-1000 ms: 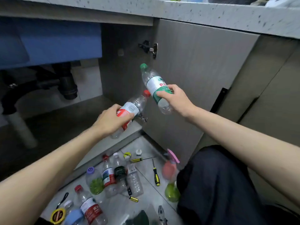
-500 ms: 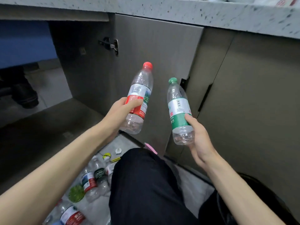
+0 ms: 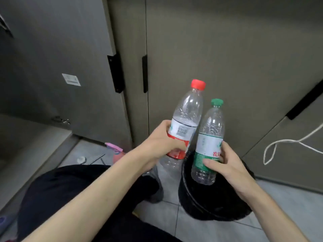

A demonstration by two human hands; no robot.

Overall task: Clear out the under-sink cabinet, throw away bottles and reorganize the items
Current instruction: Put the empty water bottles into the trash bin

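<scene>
Grey cabinet doors [image 3: 227,49] rise behind a tiled floor. The left hand [image 3: 162,144] grips a red-capped bottle [image 3: 185,123] and the right hand [image 3: 225,165] a green-capped bottle [image 3: 208,142], both above a black bin [image 3: 209,206]. Neither is thrown away yet. Half a second earlier the open cabinet was in view, not the bin.

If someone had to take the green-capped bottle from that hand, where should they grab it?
Probably the clear upper body of the green-capped bottle, just below the cap, coming from above. The right hand wraps its label band, the red-capped bottle crowds its left, and the black bin sits below.
</scene>
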